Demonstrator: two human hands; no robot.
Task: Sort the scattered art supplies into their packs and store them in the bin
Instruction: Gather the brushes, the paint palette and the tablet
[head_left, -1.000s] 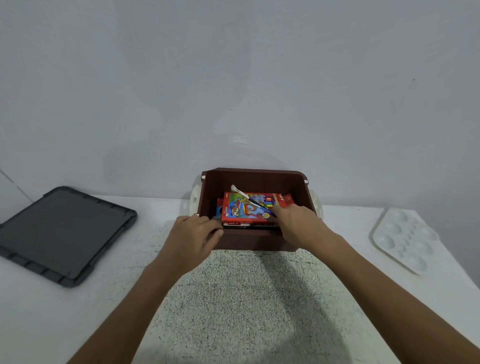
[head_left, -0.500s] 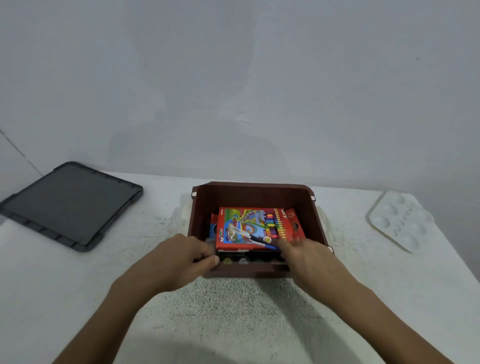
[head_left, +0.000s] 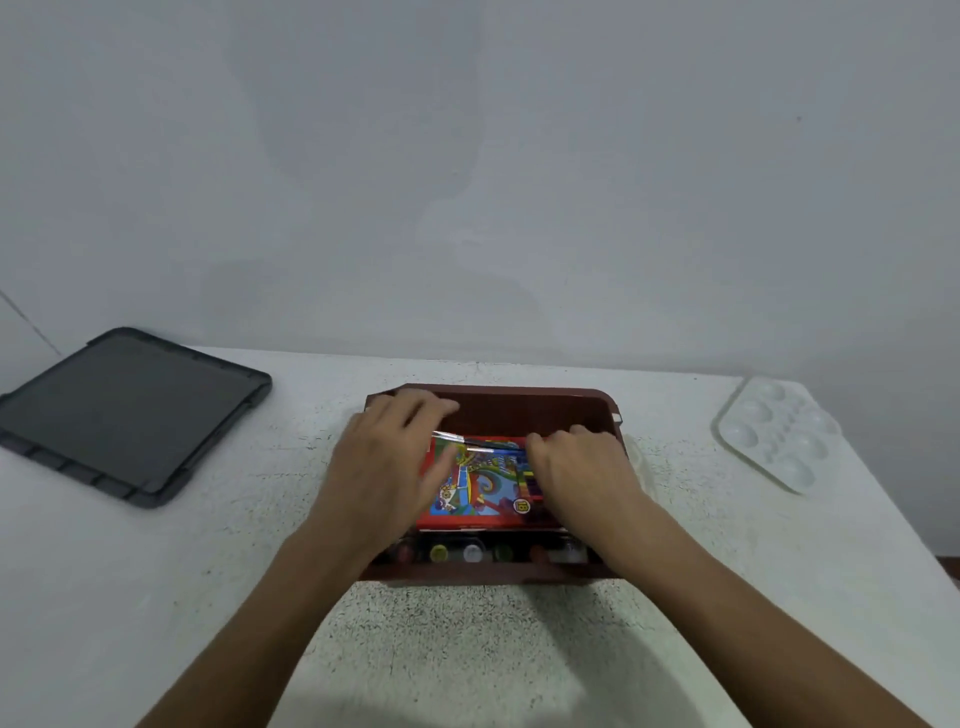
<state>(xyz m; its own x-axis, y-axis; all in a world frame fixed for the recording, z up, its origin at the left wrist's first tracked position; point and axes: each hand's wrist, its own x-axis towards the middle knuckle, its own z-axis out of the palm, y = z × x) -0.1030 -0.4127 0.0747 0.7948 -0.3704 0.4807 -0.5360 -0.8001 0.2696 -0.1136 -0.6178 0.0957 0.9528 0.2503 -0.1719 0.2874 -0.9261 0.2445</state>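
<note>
A brown bin (head_left: 519, 397) stands in the middle of the white table. Inside lies a red pack with a colourful picture (head_left: 478, 493), and a row of small paint pots (head_left: 470, 553) sits along the near wall. Two paint brushes (head_left: 460, 441) with silver ferrules lie across the far edge of the pack. My left hand (head_left: 384, 467) reaches over the bin's left side with its fingers spread near the brush tips. My right hand (head_left: 582, 467) is over the pack's right side, fingers curled where the brush handles end. Its fingertips are hidden.
A dark grey tray (head_left: 130, 410) lies flat at the far left. At the right table edge is a white paint palette (head_left: 774, 431). Another white piece (head_left: 638, 462) shows beside the bin's right wall. A grey wall rises just behind the table.
Both hands moved from the bin's near edge deeper into it. The brushes shifted from the middle of the pack to its far edge. The view tilted down and closer.
</note>
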